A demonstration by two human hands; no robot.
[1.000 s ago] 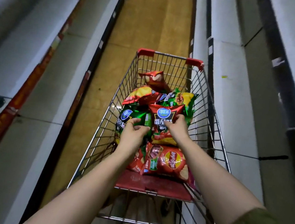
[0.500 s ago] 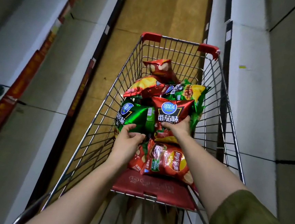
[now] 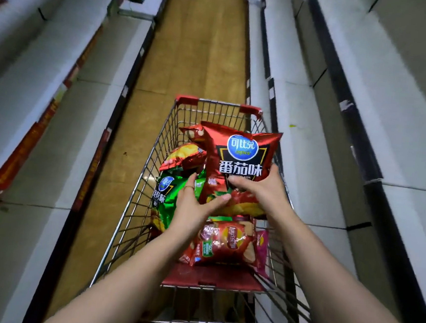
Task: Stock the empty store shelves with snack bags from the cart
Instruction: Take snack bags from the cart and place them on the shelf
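Observation:
A wire shopping cart (image 3: 138, 180) with red corners stands in the aisle in front of me and holds several snack bags. My right hand (image 3: 263, 191) grips a red chip bag (image 3: 240, 158) with a blue round logo and holds it upright above the pile. My left hand (image 3: 195, 203) touches the lower left edge of that bag with spread fingers, over a green chip bag (image 3: 163, 198). A red Lay's bag (image 3: 225, 242) lies near the cart's red child seat flap (image 3: 212, 277). More red and yellow bags (image 3: 184, 156) lie further forward.
Bare white shelves (image 3: 365, 118) line the right side of the aisle close to the cart. White shelves with red price strips (image 3: 31, 109) run along the left. A yellow-brown floor (image 3: 200, 57) stretches ahead between them.
My right hand has lifted the red bag up out of the pile and stood it upright. My left hand has moved from the green bag over to the red bag's edge. The view tilted up.

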